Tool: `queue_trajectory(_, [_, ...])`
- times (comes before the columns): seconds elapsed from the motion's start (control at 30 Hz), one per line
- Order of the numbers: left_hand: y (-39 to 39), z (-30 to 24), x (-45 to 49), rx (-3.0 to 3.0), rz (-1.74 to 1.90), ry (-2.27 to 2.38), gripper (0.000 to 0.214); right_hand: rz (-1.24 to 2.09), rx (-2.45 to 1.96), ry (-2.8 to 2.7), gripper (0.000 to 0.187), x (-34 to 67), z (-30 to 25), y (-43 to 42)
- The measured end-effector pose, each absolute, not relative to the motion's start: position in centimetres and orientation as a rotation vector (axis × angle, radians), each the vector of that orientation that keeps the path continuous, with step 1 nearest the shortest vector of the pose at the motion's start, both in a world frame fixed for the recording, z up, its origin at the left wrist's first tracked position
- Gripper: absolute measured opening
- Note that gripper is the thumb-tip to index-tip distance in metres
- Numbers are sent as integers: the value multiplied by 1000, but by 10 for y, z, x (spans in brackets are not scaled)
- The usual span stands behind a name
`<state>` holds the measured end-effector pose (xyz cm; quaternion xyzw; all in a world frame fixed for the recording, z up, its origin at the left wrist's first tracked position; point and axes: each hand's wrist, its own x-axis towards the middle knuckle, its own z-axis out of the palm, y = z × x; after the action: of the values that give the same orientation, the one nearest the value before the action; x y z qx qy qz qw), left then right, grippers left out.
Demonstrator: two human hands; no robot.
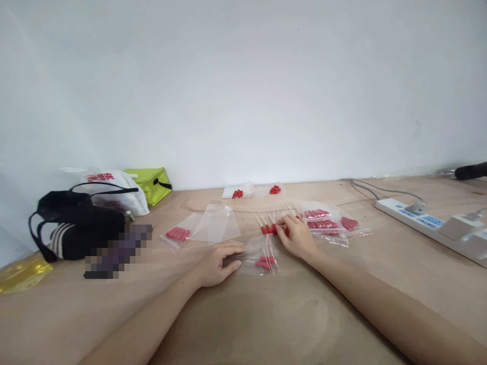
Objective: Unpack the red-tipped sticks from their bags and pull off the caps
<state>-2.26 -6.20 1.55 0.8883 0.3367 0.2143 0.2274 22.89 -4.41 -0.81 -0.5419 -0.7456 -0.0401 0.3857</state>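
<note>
Probably the likeliest trouble lies with the zip bag: its film looks thin and slippery, so too light a press from the left hand might let it skate over the smooth wooden table — or crumple its mouth. That hand lies with thumb and fingers parted at the bag's left edge; nothing seems pinched between them. The right hand bends its fingers over the red-tipped sticks just beyond the bag, though whether they grip any (the hand itself hides the spot) isn't something I can make out. Those sticks lie loosely fanned, so a careless sweep could scatter them, and their pale, slender shafts might snag the plastic. Their tips are stubby red cylinders; two more red pieces show through the bag near its zip strip. Rightward, filled bags overlap in a glossy, creased heap — near enough for a stray wrist to knock askew.
</note>
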Motion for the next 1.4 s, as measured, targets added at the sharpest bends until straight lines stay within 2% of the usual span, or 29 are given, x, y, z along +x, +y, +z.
queue_trajectory(0.13, [-62, 15, -23, 2462, 583, 943, 31, 17, -1332, -1869, 11, 235, -9, -60])
queue_trajectory(0.3, [-63, 15, -23, 2474, 578, 950, 32, 196, -1150, -2092, 10, 232, -6, -75])
queue_trajectory(0.6, [-62, 10, -18, 2447, 612, 1076, 30, 384, -1119, -2336, 28, 218, 6, -84])
queue_trajectory(0.8, [-62, 11, -19, 2456, 605, 1063, 30, 429, -1115, -2245, 10, 214, 5, -85])
queue_trajectory(1.0, [-63, 13, -19, 2451, 568, 1082, 31, 999, -1016, -1812, 25, 229, 11, -71])
queue_trajectory(1.1, [-63, 14, -20, 2462, 545, 1072, 32, 1149, -935, -1661, 29, 254, 21, -56])
queue_trajectory(1.27, [-62, 17, -22, 2486, 521, 1010, 33, 777, -951, -1317, 27, 297, 35, -34])
queue_trajectory(1.4, [-62, 17, -23, 2489, 510, 977, 34, 404, -979, -1369, 19, 297, 26, -27])
